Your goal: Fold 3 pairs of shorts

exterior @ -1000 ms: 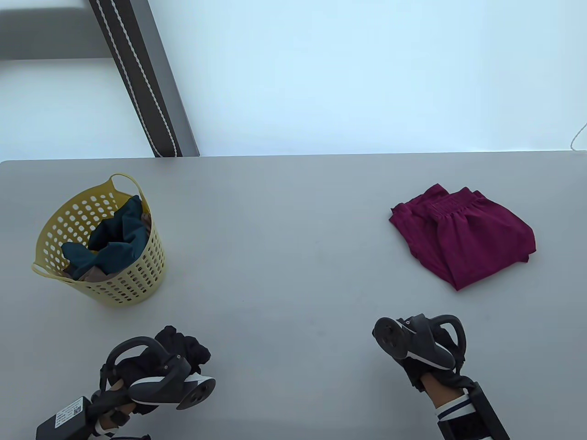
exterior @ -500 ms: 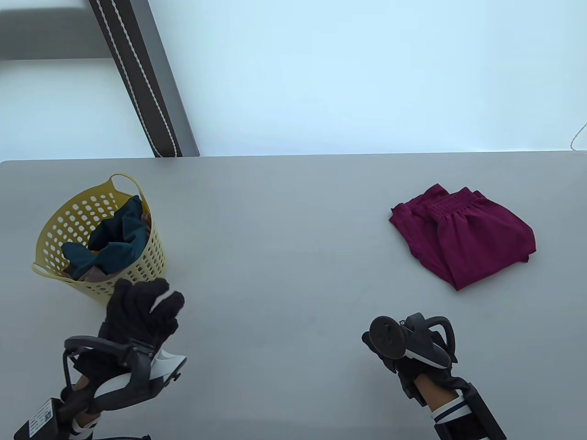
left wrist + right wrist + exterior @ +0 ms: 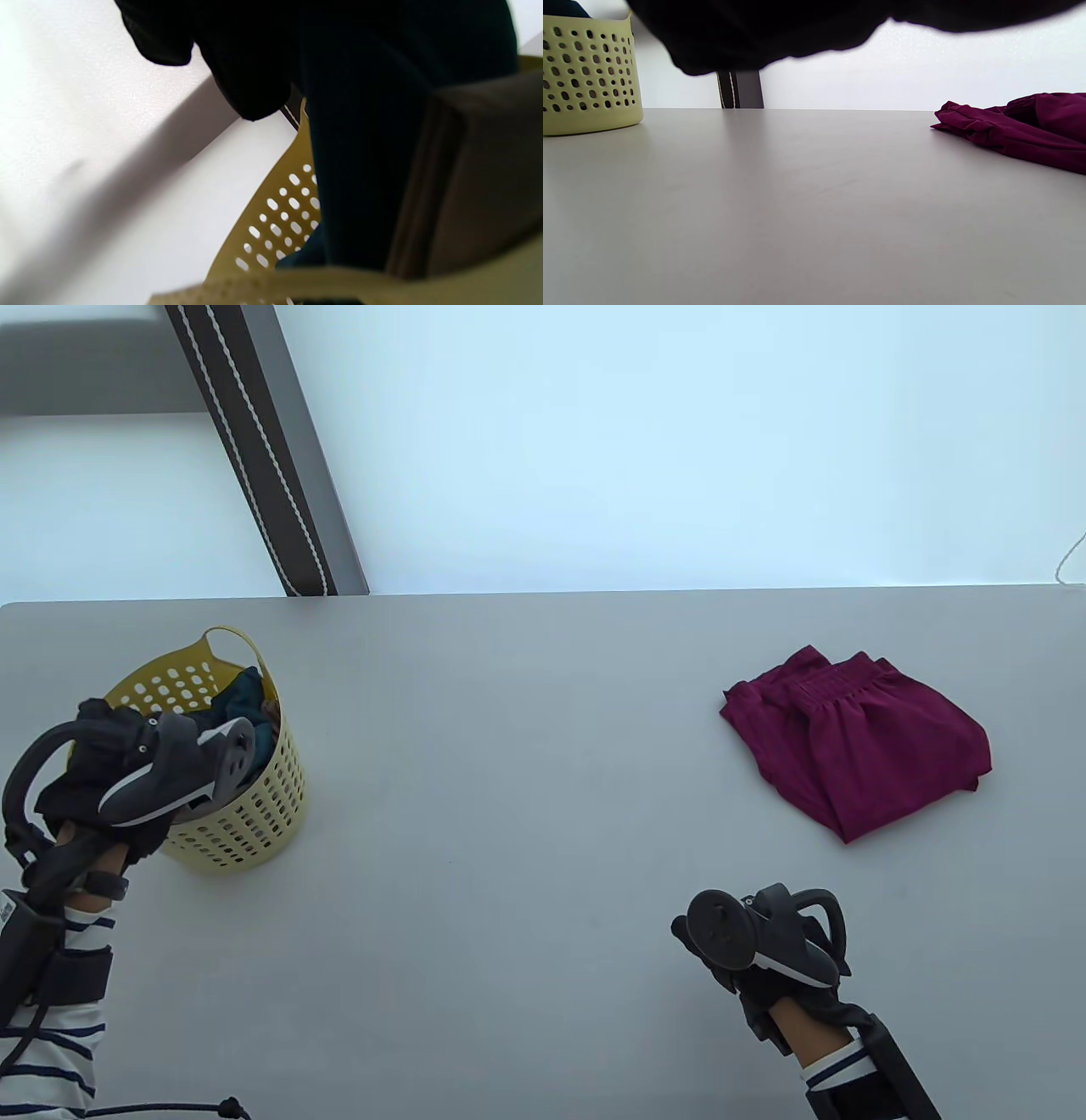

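Teal shorts point(image 3: 249, 697) in basket point(image 3: 254, 823), under left hand point(image 3: 102, 789).

A yellow basket point(image 3: 254, 814) with holes in its wall stands on the grey worktop point(image 3: 526, 780). Its rim is right under the left fingers point(image 3: 250, 76) and well off to the left of the right fingers point(image 3: 734, 38). Past the worktop's far edge, beyond the basket, a dark slanted post point(image 3: 280, 492) with a white beaded cord point(image 3: 254, 432) rises against a pale wall point(image 3: 679, 432). A thin white cable end point(image 3: 1071, 555) shows far ahead and to the right of the right fingers.
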### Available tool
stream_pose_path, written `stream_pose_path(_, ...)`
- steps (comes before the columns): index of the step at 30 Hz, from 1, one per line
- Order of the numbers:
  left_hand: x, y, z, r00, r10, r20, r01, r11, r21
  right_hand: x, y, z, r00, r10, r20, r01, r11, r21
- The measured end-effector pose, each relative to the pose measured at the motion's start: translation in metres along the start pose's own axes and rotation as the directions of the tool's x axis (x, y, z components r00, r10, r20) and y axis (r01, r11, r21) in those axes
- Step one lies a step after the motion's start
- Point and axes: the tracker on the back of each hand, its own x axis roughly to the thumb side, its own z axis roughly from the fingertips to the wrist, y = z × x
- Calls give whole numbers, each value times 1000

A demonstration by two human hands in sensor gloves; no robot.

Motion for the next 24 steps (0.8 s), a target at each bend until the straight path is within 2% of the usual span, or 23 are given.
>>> stream_pose_path(2,-26,27,3,970,190,-154,-156,966,208,-2,-1,0,1000,1,-6,-1,1000,-9)
stream_pose_path(4,-51,60,14,909,353,-219,-244,881,406,-3,-1,0,1000,-1,-10,1,1000,-12)
stream_pose_path(6,-70,95,30,878,432,-207,-262,795,547,-3,-1,1,1000,-2,-11,2,1000,-13)
stream_pose_path(7,-80,115,42,866,465,-184,-258,730,633,-3,-2,1,1000,-2,-11,1,1000,-16)
stream_pose_path(10,-100,161,69,821,556,-132,-259,569,781,-4,-1,0,1000,-6,-13,6,1000,-23)
stream_pose_path(11,-103,170,74,812,573,-113,-265,534,803,-4,-1,0,1000,-7,-13,6,1000,-25)
stream_pose_path(12,-109,190,86,793,607,-61,-290,462,838,-4,-1,0,1000,-6,-14,6,1000,-31)
stream_pose_path(14,-112,211,98,773,634,4,-318,382,868,-5,-2,0,1000,-6,-20,5,999,-47)
stream_pose_path(17,-109,236,111,755,652,66,-313,271,910,-7,-5,1,999,-6,-35,3,997,-74)
stream_pose_path(19,-103,249,113,742,661,112,-335,220,916,-8,-6,2,999,-8,-47,3,996,-93)
stream_pose_path(21,-95,256,106,746,655,120,-354,237,905,-9,-7,2,998,-10,-57,4,994,-105)
stream_pose_path(24,-71,260,82,774,622,123,-397,325,858,-11,-9,3,997,-13,-77,3,992,-124)
